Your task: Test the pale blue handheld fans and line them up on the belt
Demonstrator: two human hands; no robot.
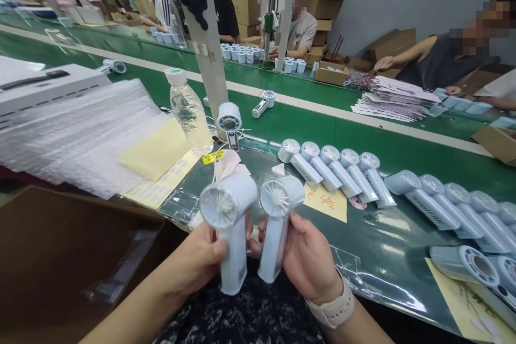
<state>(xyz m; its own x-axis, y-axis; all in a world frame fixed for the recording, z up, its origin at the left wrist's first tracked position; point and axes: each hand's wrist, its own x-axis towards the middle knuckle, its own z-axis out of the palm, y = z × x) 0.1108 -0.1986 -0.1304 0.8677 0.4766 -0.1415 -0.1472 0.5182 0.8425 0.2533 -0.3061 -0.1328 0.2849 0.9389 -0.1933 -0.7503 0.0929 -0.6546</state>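
My left hand is closed round the handle of a pale blue handheld fan, held upright with its round grille facing me. My right hand, with a pale watch band on the wrist, grips a second pale blue fan right beside the first. Both fans hover above my lap at the table's near edge. Their blades look blurred.
Rows of the same fans lie on the green table to the right. A water bottle, bubble wrap, yellow sheets and a brown box sit left. Several other people work across the belt.
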